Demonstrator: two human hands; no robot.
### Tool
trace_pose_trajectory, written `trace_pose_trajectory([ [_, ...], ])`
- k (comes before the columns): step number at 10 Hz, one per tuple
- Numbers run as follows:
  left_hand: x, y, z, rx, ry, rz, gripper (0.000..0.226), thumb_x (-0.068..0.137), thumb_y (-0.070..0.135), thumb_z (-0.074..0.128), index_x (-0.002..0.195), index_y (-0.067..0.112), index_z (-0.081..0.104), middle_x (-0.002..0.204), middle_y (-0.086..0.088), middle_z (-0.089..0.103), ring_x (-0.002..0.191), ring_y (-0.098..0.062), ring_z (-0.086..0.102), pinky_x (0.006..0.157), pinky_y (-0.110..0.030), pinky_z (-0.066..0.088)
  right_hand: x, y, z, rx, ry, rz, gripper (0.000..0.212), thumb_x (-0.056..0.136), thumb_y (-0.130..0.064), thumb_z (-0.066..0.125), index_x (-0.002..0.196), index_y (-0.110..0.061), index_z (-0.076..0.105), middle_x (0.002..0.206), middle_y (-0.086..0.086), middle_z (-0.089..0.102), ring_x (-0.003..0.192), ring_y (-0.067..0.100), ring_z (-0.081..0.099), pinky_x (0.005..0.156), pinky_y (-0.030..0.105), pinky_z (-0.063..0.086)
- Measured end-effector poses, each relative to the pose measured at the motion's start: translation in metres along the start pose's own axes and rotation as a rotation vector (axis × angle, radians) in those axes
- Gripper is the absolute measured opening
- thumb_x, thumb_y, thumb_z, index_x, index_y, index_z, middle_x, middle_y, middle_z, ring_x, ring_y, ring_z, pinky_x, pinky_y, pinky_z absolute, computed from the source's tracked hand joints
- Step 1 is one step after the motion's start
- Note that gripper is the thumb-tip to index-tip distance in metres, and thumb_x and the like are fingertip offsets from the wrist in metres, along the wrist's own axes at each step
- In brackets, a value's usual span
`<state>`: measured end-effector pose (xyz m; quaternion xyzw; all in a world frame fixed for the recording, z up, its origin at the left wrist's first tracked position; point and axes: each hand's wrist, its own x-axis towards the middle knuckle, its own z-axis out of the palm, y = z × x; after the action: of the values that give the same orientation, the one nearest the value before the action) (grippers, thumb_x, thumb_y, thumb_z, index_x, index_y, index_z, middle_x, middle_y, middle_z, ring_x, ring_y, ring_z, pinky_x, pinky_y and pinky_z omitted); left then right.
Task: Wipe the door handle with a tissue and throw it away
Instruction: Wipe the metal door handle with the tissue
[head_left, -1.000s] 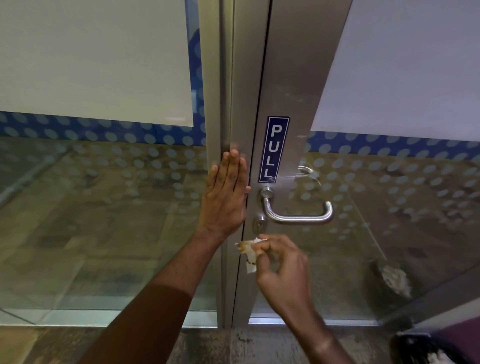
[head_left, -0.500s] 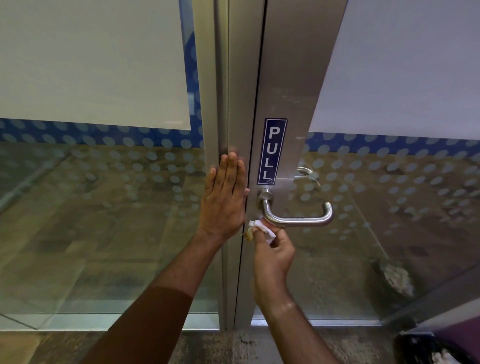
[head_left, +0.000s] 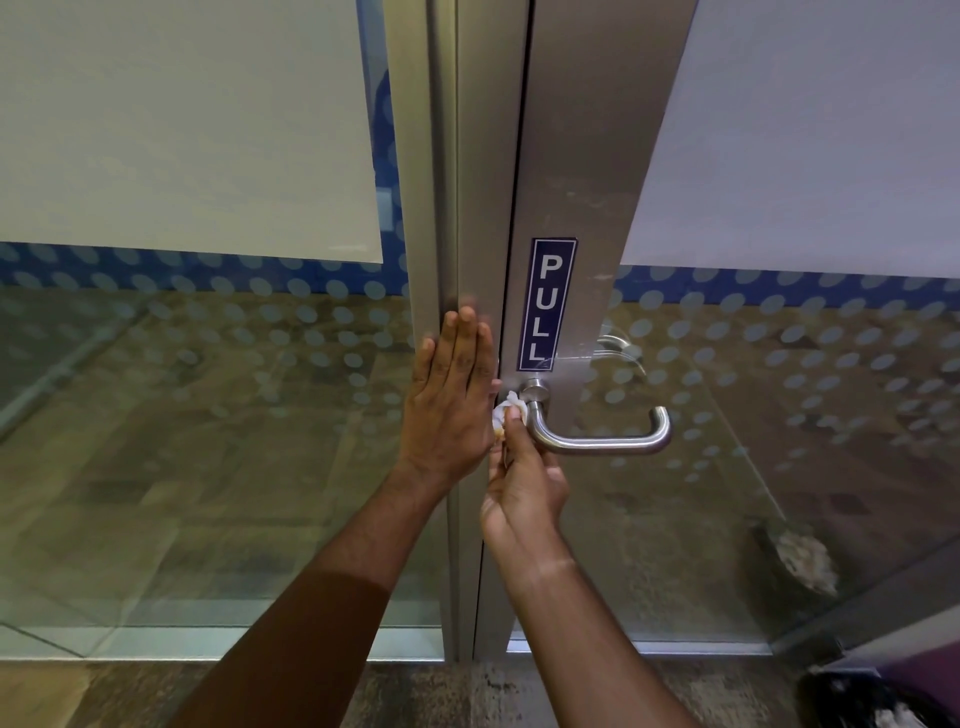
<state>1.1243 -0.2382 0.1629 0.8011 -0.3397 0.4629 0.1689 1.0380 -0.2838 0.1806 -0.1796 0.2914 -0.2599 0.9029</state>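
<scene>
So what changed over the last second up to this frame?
The right hand rose from below the lock with the tissue pinched in its grip and now presses it against the door handle near its base. Nothing was let go. The left hand stayed flat on the door frame, and the handle stayed level.

A brushed-steel lever handle (head_left: 602, 441) juts from the metal door stile, bar horizontal, its tip bent back toward the glass. A crumpled white tissue (head_left: 506, 410), stained yellowish, is pressed against the handle's neck just below its round base.
</scene>
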Motion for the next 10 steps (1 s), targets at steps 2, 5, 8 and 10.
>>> trace_pose_trajectory([
  [2,0.000,-0.001,0.000,0.003,-0.004,0.021,0.070,0.101,0.029,0.027,0.151,0.009,-0.018,0.159,-0.006,-0.029,0.149,-0.020,-0.019,0.122,-0.037,-0.010,0.000,0.002,0.000,-0.032,-0.005,-0.009,0.010,0.084,-0.002,0.070,0.086,-0.011,0.072,0.079,0.002,0.077,0.068,0.008,0.071,0.062,0.018,0.052],
  [5,0.000,-0.001,-0.002,-0.002,-0.021,0.012,0.075,0.098,0.027,0.031,0.151,0.009,-0.018,0.158,-0.006,-0.030,0.149,-0.020,-0.020,0.121,-0.036,-0.011,0.004,-0.001,-0.007,-0.032,-0.001,-0.010,0.015,0.084,0.005,0.067,0.091,-0.007,0.071,0.084,0.007,0.077,0.076,0.012,0.073,0.066,0.023,0.057],
  [8,-0.001,0.000,-0.002,-0.023,-0.025,0.004,0.073,0.099,0.022,0.032,0.151,0.010,-0.019,0.158,-0.006,-0.030,0.148,-0.020,-0.020,0.121,-0.037,-0.011,0.024,-0.008,-0.025,-0.094,0.072,-0.129,0.018,0.082,0.008,0.065,0.096,-0.003,0.069,0.070,0.008,0.066,0.052,0.011,0.056,0.049,0.018,0.045],
  [10,0.000,0.000,-0.003,-0.037,-0.016,0.005,0.074,0.098,0.020,0.034,0.151,0.010,-0.017,0.159,-0.005,-0.029,0.149,-0.020,-0.018,0.122,-0.038,-0.009,0.033,-0.016,-0.027,-0.068,-0.043,-0.174,0.009,0.086,-0.004,0.068,0.085,-0.013,0.072,0.062,-0.003,0.065,0.051,0.009,0.048,0.049,0.023,0.037],
])
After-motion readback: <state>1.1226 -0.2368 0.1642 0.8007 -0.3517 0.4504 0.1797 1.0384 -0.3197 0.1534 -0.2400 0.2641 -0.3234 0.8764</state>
